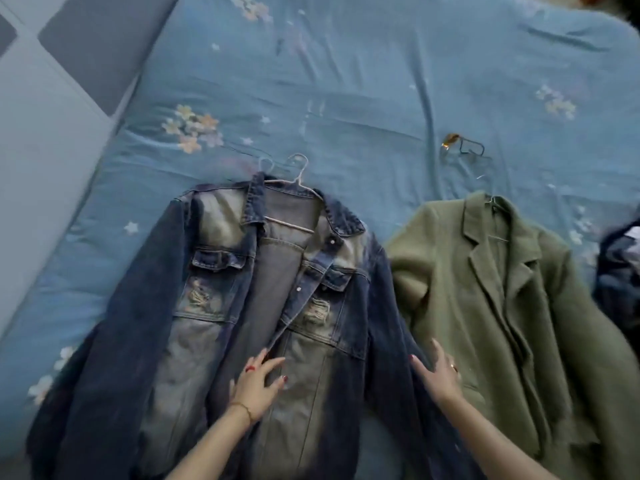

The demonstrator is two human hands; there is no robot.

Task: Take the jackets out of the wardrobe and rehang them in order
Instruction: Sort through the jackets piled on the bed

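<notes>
Faded denim jacket lies flat under both flat, empty-gripped hands, left and right.

**Two jackets flat on the bed**

Faded denim jacket spread open, face up, white hanger inside the collar. Just beside it on the right, olive green blazer, also on a hanger, lapels up, sleeve touching the denim.

2 jackets, 2 hangers, 2 hands.
</notes>
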